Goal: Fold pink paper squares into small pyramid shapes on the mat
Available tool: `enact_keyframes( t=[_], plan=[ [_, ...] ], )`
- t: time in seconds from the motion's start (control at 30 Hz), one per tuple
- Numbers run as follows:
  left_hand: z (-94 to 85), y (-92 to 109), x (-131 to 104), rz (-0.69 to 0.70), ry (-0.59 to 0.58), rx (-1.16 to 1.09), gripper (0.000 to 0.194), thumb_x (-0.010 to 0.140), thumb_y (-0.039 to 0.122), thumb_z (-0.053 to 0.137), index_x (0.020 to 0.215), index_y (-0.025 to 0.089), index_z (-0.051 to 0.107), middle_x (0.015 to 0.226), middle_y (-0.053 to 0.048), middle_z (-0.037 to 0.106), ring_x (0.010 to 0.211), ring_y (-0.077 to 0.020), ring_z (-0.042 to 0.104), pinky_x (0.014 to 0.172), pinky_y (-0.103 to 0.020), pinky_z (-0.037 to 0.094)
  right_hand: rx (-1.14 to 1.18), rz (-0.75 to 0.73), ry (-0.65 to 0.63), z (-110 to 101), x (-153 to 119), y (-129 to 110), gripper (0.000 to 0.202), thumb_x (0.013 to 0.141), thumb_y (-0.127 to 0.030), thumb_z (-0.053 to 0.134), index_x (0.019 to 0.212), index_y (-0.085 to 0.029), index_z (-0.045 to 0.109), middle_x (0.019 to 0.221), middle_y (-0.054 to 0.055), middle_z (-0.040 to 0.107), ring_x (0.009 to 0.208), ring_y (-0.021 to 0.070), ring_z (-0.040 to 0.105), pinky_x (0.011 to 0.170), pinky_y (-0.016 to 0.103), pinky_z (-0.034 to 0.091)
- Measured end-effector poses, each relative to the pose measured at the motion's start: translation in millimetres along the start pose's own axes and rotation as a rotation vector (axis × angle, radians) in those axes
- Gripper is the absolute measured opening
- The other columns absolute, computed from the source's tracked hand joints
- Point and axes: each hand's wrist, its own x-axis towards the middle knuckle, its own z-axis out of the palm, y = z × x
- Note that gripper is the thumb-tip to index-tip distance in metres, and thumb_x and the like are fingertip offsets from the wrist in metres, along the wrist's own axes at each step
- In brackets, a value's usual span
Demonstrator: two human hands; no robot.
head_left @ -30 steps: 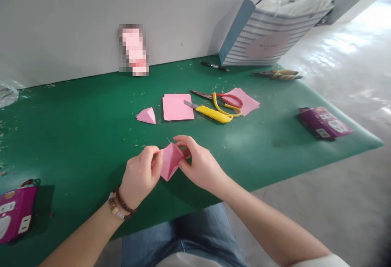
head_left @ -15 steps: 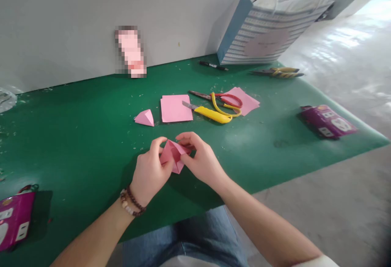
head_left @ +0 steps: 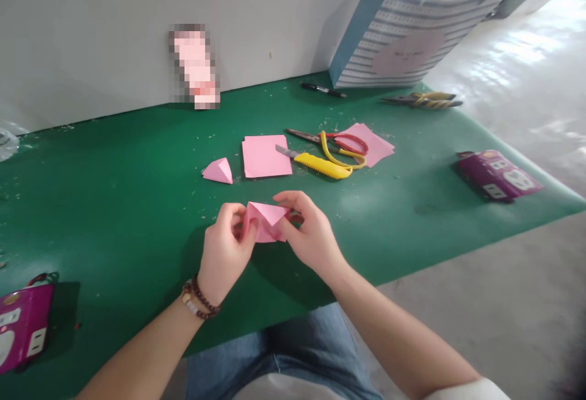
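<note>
1. Head view: I see my left hand and right hand pinching a folded pink paper between them, just above the green worktop near its front edge.
2. Behind it lie a folded piece, a pink sheet, a yellow knife and scissors.
3. A striped bag leans at the back right corner.
</note>
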Motion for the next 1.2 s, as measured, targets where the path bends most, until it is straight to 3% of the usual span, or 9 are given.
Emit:
enact_keyframes(
  t=[0.1,0.2,0.3,0.6,0.8,0.9,1.03,1.2],
  plan=[
    [-0.9,-0.4,2.7,-0.142,-0.05,-0.192,0.025,0.086,0.039,0.062,0.099,0.019,0.053,0.086,-0.003,0.068,0.07,-0.0165,0.07,0.054,-0.024,0.06,0.005,-0.002,0.028,-3.0,2.9,-3.5,0.01,0.081,-0.024,0.055,0.088,-0.021,0.062,0.083,0.002,0.069,0.071,0.0152,0.063,0.061,0.026,0.051],
    [-2.4,-1.1,5.3,-0.226,-0.062,-0.323,0.03,0.086,0.045,0.061,0.098,0.018,0.055,0.087,-0.004,0.066,0.07,-0.016,0.068,0.051,-0.025,0.061,0.03,0.004,0.047,-5.0,3.8,-5.9,0.012,0.084,-0.031,0.057,0.084,-0.02,0.061,0.078,0.002,0.067,0.068,0.0149,0.062,0.057,0.025,0.049],
    [-3.1,-2.3,6.0,-0.257,-0.051,-0.374,0.031,0.083,0.043,0.064,0.098,0.017,0.057,0.088,-0.003,0.064,0.071,-0.0152,0.067,0.051,-0.025,0.061,0.053,0.012,0.019,-4.6,2.3,-5.8,0.008,0.082,-0.027,0.057,0.085,-0.021,0.061,0.077,0.001,0.067,0.068,0.0145,0.062,0.056,0.025,0.048],
    [-5.3,0.7,6.7,-0.249,-0.109,-0.301,0.02,0.076,0.021,0.062,0.095,0.018,0.061,0.089,-0.002,0.065,0.067,-0.0131,0.063,0.046,-0.019,0.055,0.054,0.046,-0.076,-3.1,2.2,-4.3,0.02,0.077,-0.019,0.056,0.095,-0.021,0.063,0.074,-0.001,0.07,0.062,0.0132,0.063,0.058,0.025,0.049],
    [-4.8,5.7,3.5,-0.24,-0.224,-0.225,0.022,0.079,0.02,0.058,0.1,0.017,0.065,0.088,-0.003,0.069,0.071,-0.0154,0.068,0.048,-0.019,0.057,-0.062,-0.026,0.009,-2.6,1.1,-4.8,0.028,0.069,-0.013,0.053,0.091,-0.022,0.068,0.089,0.002,0.072,0.077,0.0162,0.068,0.064,0.027,0.053],
    [-2.2,5.0,2.4,-0.235,-0.202,-0.309,0.025,0.085,0.025,0.055,0.107,0.016,0.065,0.096,-0.005,0.071,0.074,-0.0157,0.071,0.057,-0.022,0.061,-0.127,-0.099,0.03,-1.0,-2.9,-6.1,0.031,0.067,-0.011,0.053,0.09,-0.024,0.07,0.087,0.001,0.07,0.075,0.0159,0.066,0.063,0.027,0.054],
    [-1.0,3.6,3.7,-0.228,-0.169,-0.386,0.022,0.083,0.026,0.061,0.102,0.016,0.067,0.095,-0.004,0.073,0.077,-0.0169,0.072,0.062,-0.024,0.063,-0.139,-0.128,0.034,-1.7,-5.6,-9.3,0.023,0.073,-0.014,0.057,0.089,-0.024,0.071,0.084,0.0,0.071,0.071,0.0154,0.065,0.062,0.026,0.053],
    [-2.4,3.0,5.3,-0.239,-0.139,-0.381,0.021,0.082,0.024,0.062,0.1,0.017,0.067,0.093,-0.005,0.074,0.074,-0.0172,0.072,0.058,-0.024,0.063,-0.149,-0.127,0.022,-3.6,-4.7,-10.2,0.019,0.088,-0.032,0.058,0.091,-0.025,0.075,0.085,0.004,0.073,0.072,0.0169,0.065,0.062,0.028,0.054]
  ],
)
